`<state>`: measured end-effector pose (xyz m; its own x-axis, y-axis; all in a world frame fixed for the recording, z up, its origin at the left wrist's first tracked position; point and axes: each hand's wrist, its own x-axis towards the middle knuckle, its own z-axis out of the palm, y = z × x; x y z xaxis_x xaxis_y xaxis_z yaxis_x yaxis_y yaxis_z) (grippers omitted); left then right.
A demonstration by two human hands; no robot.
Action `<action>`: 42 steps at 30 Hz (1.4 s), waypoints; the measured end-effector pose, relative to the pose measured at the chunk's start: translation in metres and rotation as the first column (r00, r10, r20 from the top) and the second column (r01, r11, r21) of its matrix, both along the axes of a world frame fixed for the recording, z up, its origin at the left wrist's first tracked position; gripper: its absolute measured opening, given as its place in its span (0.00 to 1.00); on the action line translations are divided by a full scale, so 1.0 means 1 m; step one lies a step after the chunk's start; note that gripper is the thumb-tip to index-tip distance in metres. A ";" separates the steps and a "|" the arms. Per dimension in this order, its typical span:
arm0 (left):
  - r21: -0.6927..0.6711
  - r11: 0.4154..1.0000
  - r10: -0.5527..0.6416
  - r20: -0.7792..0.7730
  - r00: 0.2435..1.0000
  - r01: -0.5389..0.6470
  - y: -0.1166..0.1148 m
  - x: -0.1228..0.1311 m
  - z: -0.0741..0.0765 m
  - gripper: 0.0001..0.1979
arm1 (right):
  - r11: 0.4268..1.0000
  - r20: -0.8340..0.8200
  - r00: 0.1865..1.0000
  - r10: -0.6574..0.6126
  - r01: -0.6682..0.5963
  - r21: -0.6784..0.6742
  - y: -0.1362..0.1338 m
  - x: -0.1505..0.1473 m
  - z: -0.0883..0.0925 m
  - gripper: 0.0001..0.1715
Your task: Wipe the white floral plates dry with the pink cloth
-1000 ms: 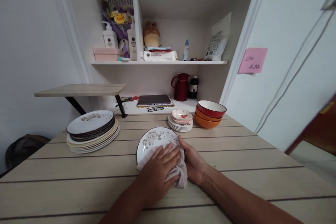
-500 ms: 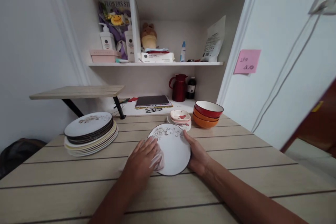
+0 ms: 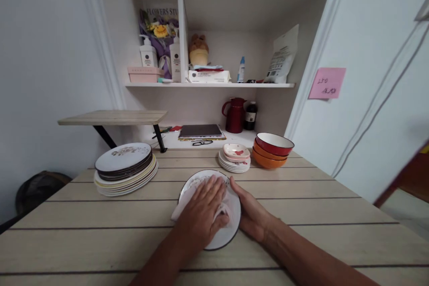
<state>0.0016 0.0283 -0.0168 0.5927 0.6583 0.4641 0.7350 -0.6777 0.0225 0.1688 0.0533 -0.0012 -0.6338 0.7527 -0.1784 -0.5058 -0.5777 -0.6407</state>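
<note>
A white plate point(image 3: 228, 234) with a dark rim and floral pattern lies flat on the wooden table point(image 3: 301, 214) in front of me. My left hand point(image 3: 203, 212) lies flat on it, fingers stretched out, pressing a pale cloth point(image 3: 231, 201) against the plate's face. My right hand point(image 3: 251, 212) rests against the plate's right edge, fingers curved along the rim, steadying it. Most of the pattern is hidden under hand and cloth.
A tall stack of plates point(image 3: 124, 167) stands at the left. Behind the plate sit small saucers point(image 3: 234, 158) and stacked red and orange bowls point(image 3: 273, 149). Farther back are a red jug point(image 3: 233, 115), a tablet point(image 3: 200, 131) and a raised wooden shelf point(image 3: 114, 117).
My left hand and the cloth slid from the plate's left edge back onto its middle. The plate shifted a little nearer to me; my right hand stayed on its right rim.
</note>
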 end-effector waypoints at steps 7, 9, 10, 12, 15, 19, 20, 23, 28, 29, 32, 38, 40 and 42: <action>-0.134 0.979 -0.163 -0.063 0.985 0.154 -0.011 0.003 0.015 0.31 | 0.998 0.015 1.000 0.001 0.000 -0.068 0.007 0.006 -0.002 0.35; -0.168 0.974 -0.164 -0.066 0.984 0.152 -0.012 0.000 0.015 0.29 | 0.997 0.017 0.999 -0.037 0.038 -0.061 0.012 0.011 -0.002 0.34; -0.172 0.974 -0.159 -0.068 0.985 0.145 -0.012 -0.002 0.014 0.29 | 0.996 0.015 0.998 -0.067 0.067 -0.053 0.016 0.014 -0.001 0.34; -0.157 0.980 -0.134 -0.084 0.987 0.120 -0.008 -0.007 0.009 0.29 | 0.992 0.016 0.992 -0.123 0.123 -0.038 0.021 0.020 0.001 0.34; -0.070 0.997 -0.029 -0.101 0.994 0.021 0.002 -0.015 0.000 0.29 | 0.985 0.011 0.986 -0.169 0.169 -0.028 0.026 0.026 0.004 0.36; 0.061 0.981 0.189 -0.070 0.979 -0.185 0.015 -0.022 -0.008 0.29 | 0.990 0.017 0.990 -0.141 0.142 -0.021 0.022 0.022 0.004 0.36; 0.083 0.969 0.237 -0.056 0.970 -0.232 0.016 -0.022 -0.009 0.29 | 0.992 0.027 0.992 -0.123 0.123 -0.015 0.019 0.020 0.004 0.35; 0.134 0.941 0.311 0.011 0.950 -0.310 0.017 -0.017 -0.013 0.30 | 0.996 0.091 0.992 -0.087 0.087 0.003 0.012 0.013 0.004 0.34; 0.133 0.954 0.258 0.082 0.963 -0.267 0.011 0.000 -0.014 0.31 | 0.999 0.156 0.987 -0.042 0.036 0.040 0.005 0.006 0.003 0.36; 0.118 0.965 0.225 0.079 0.971 -0.233 0.010 0.003 -0.013 0.32 | 0.999 0.151 0.988 -0.032 0.025 0.046 0.005 0.005 0.002 0.36; 0.064 0.992 0.101 0.059 0.993 -0.105 0.004 0.011 -0.005 0.35 | 0.999 0.118 0.993 -0.029 0.024 0.042 0.007 0.004 0.000 0.35; -0.113 0.986 -0.123 -0.031 0.992 0.119 -0.011 0.017 0.009 0.35 | 0.998 0.108 0.994 0.012 -0.005 -0.063 0.009 0.008 0.001 0.34; -0.157 0.976 -0.164 -0.050 0.985 0.154 -0.015 0.016 0.012 0.34 | 0.997 0.116 0.993 0.031 -0.023 -0.071 0.010 0.010 0.002 0.35; -0.185 0.968 -0.183 -0.057 0.981 0.170 -0.017 0.015 0.014 0.33 | 0.998 0.119 0.992 0.033 -0.025 -0.064 0.011 0.012 0.003 0.34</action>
<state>0.0162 0.0111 -0.0024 0.7350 0.6082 0.2998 0.6080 -0.7869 0.1059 0.1806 0.0647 0.0014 -0.6265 0.7192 -0.3002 -0.4098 -0.6317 -0.6581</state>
